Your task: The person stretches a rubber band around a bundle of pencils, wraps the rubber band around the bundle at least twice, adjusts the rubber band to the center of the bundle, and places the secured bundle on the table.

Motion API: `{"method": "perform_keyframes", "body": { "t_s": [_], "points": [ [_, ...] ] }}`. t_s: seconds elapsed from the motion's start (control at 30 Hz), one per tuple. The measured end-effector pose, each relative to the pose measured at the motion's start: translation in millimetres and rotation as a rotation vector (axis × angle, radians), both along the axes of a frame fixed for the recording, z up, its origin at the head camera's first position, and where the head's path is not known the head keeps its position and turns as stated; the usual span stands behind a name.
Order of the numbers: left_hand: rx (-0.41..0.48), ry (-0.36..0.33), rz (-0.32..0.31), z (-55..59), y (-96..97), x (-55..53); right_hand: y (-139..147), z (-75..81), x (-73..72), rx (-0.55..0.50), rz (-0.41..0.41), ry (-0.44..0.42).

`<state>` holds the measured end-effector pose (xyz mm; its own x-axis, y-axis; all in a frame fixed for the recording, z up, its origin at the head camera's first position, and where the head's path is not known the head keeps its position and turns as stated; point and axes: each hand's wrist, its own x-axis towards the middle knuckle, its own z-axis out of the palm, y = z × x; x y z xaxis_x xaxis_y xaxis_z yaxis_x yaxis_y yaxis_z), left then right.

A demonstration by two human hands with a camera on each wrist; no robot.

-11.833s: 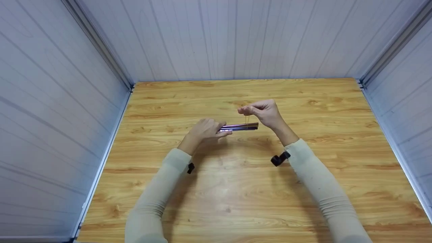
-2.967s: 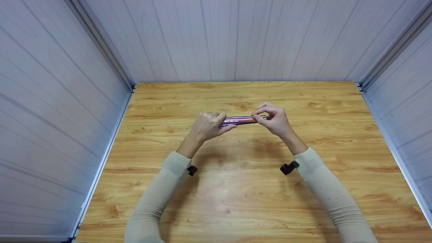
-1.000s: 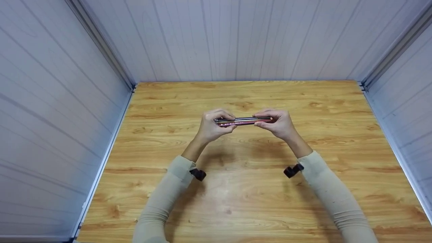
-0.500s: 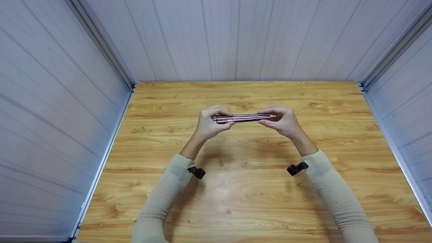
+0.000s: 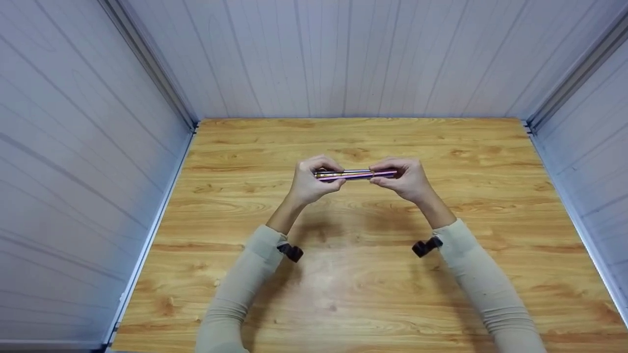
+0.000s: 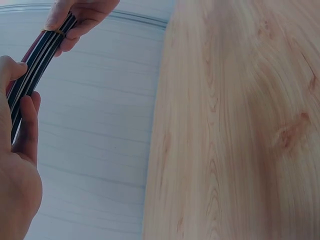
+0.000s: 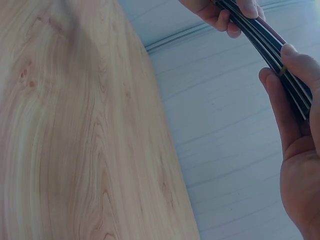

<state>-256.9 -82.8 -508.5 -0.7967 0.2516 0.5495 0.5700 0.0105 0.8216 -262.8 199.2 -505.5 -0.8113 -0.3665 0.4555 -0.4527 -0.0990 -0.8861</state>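
Observation:
A slim bundle of pencils (image 5: 357, 174), dark and striped with purple and pink glints, is held level above the table between both hands. My left hand (image 5: 306, 185) pinches its left end between thumb and fingers. The right end is gripped the same way by my right hand (image 5: 411, 182). Around the bundle, right at the right fingertips, sits a thin yellowish rubber band (image 7: 283, 71). Seen from the left wrist, the pencils (image 6: 37, 67) lie side by side, with the band (image 6: 60, 32) close to the other hand's thumb.
Below the hands spreads a wood-grain table (image 5: 333, 274). Pale panel walls (image 5: 324, 59) stand at its back and both sides. Each sleeve cuff carries a small black camera mount (image 5: 426, 246).
Earlier my right hand pulled the rubber band up off the bundle, then pinched it against the pencils. Now both hands grip the ends, and the bundle has turned a little about its length.

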Motion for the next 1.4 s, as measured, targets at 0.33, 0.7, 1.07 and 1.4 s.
{"method": "perform_keyframes", "body": {
  "t_s": [0.33,0.7,1.07,1.4],
  "points": [
    [-0.008,-0.020,0.018,-1.0,4.1,2.7,-4,-2.6,-0.9,0.036,0.007,0.024],
    [0.011,-0.019,-0.012,-5.7,12.1,-1.1,6,2.0,-3.2,0.071,0.014,-0.012],
    [-0.003,0.018,0.000,-7.6,6.7,0.7,10,1.9,-0.6,0.075,0.007,-0.059],
    [-0.067,0.104,0.003,-4.1,15.7,-0.3,1,2.9,2.1,0.102,-0.043,-0.038]
  ]
}}
